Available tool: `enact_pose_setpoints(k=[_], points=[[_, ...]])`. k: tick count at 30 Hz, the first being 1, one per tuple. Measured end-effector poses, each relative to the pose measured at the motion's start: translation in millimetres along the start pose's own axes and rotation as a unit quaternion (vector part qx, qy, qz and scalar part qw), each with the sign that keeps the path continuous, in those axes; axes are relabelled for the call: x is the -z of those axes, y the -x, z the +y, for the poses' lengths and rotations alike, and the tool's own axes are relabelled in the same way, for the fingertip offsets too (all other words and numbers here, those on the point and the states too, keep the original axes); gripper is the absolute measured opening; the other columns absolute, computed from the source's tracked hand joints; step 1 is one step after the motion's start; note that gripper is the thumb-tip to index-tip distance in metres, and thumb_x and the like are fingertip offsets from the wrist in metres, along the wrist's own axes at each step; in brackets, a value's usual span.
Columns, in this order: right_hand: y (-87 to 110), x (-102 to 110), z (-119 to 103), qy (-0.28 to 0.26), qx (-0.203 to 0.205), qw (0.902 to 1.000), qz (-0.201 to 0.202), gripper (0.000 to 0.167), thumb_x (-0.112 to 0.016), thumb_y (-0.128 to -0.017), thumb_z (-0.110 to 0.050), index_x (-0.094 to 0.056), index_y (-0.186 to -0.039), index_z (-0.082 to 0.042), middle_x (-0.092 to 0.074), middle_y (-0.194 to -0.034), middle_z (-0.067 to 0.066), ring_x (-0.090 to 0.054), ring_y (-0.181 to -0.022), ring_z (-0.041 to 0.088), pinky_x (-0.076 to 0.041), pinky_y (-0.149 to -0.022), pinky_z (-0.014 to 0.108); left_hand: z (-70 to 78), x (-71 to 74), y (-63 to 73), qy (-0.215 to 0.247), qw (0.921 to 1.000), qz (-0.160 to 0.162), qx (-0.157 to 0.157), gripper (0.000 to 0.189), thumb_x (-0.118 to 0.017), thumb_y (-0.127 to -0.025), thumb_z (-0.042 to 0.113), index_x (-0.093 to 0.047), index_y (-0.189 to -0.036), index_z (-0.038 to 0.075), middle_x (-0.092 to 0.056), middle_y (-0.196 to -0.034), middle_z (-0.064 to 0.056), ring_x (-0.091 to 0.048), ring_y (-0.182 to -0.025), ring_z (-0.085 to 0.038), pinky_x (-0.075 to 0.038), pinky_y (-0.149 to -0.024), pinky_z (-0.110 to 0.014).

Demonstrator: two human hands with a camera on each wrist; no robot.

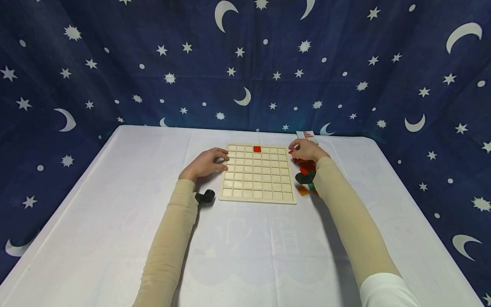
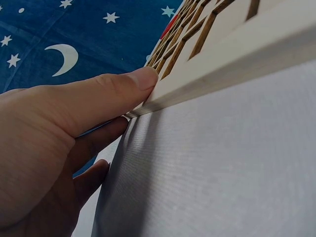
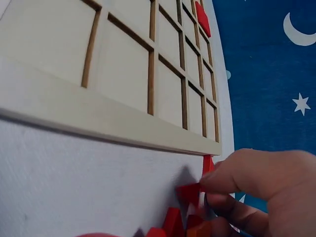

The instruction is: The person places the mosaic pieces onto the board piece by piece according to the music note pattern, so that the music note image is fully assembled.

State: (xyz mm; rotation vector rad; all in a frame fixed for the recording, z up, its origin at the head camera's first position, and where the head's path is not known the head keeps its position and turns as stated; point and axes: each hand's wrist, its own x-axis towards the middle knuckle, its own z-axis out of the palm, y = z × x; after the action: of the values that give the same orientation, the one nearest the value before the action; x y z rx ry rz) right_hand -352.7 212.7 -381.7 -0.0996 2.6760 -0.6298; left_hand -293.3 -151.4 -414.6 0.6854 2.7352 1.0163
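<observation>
A square wooden grid board (image 1: 255, 197) lies on the table, with one red square tile (image 1: 257, 149) in a cell of its far row. My left hand (image 1: 207, 163) rests against the board's left edge. In the left wrist view its thumb (image 2: 121, 86) touches the rim and the other fingers stay loosely bent beside it. Beyond the board's far right corner, my right hand (image 1: 308, 150) pinches a small red piece (image 3: 189, 193) between thumb and finger. Under and beside that hand lies a loose pile of pieces, with red pieces (image 3: 173, 223) showing.
An orange piece (image 1: 302, 190) and a green piece (image 1: 311, 186) lie to the right of the board. A printed card (image 1: 307, 135) sits at the table's back edge. Each wrist carries a black camera mount, the left one (image 1: 206, 196) close to the board. A starry blue cloth hangs behind.
</observation>
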Motion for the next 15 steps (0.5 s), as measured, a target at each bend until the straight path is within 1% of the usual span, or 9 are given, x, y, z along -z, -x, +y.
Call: enact_pose_setpoints(k=[2,4,6,8,11,13,15], points=[[1.3,-0.7,-0.9,0.001,0.002,1.0000,0.007,0.043,-0.061,-0.091,-0.020,-0.053,-0.132,-0.008,-0.053,-0.130,0.021,-0.051,-0.105,0.034,-0.047,-0.097,0.047,-0.1,0.1,0.3,0.002,1.0000,0.000,0.000,0.038,-0.073,-0.089,0.019,-0.066,-0.123,0.001,-0.049,-0.143,-0.013,-0.040,-0.136,-0.031,-0.030,-0.116,-0.042],[2.6,-1.7,-1.2,0.002,0.005,0.9998,0.017,0.039,-0.062,-0.093,-0.021,-0.055,-0.129,-0.007,-0.055,-0.125,0.020,-0.051,-0.100,0.032,-0.049,-0.091,0.043,0.4,0.2,0.8,0.004,1.0000,0.001,0.001,0.038,-0.073,-0.089,0.019,-0.066,-0.122,0.002,-0.049,-0.143,-0.013,-0.040,-0.136,-0.031,-0.030,-0.116,-0.042],[3.4,-3.2,-1.2,0.000,0.004,0.9996,0.028,0.034,-0.062,-0.095,-0.021,-0.057,-0.124,-0.006,-0.058,-0.117,0.019,-0.052,-0.095,0.030,-0.049,-0.084,0.039,0.4,0.2,1.0,0.005,1.0000,0.001,0.001,0.038,-0.073,-0.089,0.019,-0.066,-0.122,0.002,-0.049,-0.143,-0.013,-0.040,-0.137,-0.031,-0.030,-0.116,-0.042],[3.5,-4.0,-0.5,0.003,0.002,0.9991,0.043,0.029,-0.062,-0.095,-0.023,-0.059,-0.117,-0.004,-0.060,-0.107,0.015,-0.053,-0.089,0.028,-0.048,-0.076,0.035,0.6,0.2,1.4,0.005,1.0000,0.001,0.001,0.038,-0.073,-0.089,0.019,-0.066,-0.122,0.002,-0.049,-0.143,-0.013,-0.040,-0.137,-0.031,-0.030,-0.116,-0.043],[3.5,-4.5,1.7,0.018,-0.005,0.9976,0.067,0.028,-0.062,-0.096,-0.029,-0.061,-0.107,-0.004,-0.061,-0.093,0.011,-0.053,-0.082,0.026,-0.044,-0.069,0.033,0.4,0.3,1.4,0.004,1.0000,0.002,0.001,0.038,-0.073,-0.089,0.019,-0.066,-0.122,0.002,-0.049,-0.144,-0.013,-0.040,-0.137,-0.031,-0.030,-0.116,-0.043],[3.5,-4.0,4.2,0.019,-0.006,0.9970,0.075,0.032,-0.063,-0.095,-0.033,-0.063,-0.104,-0.003,-0.060,-0.090,0.010,-0.052,-0.082,0.025,-0.043,-0.067,0.033,0.4,0.3,1.3,0.003,1.0000,0.000,0.000,0.039,-0.073,-0.089,0.019,-0.066,-0.123,0.002,-0.049,-0.144,-0.014,-0.039,-0.137,-0.031,-0.030,-0.116,-0.043],[3.0,-3.2,7.5,0.010,0.000,0.9974,0.071,0.035,-0.063,-0.094,-0.035,-0.062,-0.107,-0.002,-0.060,-0.096,0.012,-0.052,-0.086,0.027,-0.046,-0.071,0.036,0.6,0.4,1.1,0.000,1.0000,-0.001,-0.003,0.039,-0.073,-0.089,0.019,-0.065,-0.123,0.001,-0.048,-0.144,-0.014,-0.039,-0.137,-0.032,-0.030,-0.116,-0.043]])
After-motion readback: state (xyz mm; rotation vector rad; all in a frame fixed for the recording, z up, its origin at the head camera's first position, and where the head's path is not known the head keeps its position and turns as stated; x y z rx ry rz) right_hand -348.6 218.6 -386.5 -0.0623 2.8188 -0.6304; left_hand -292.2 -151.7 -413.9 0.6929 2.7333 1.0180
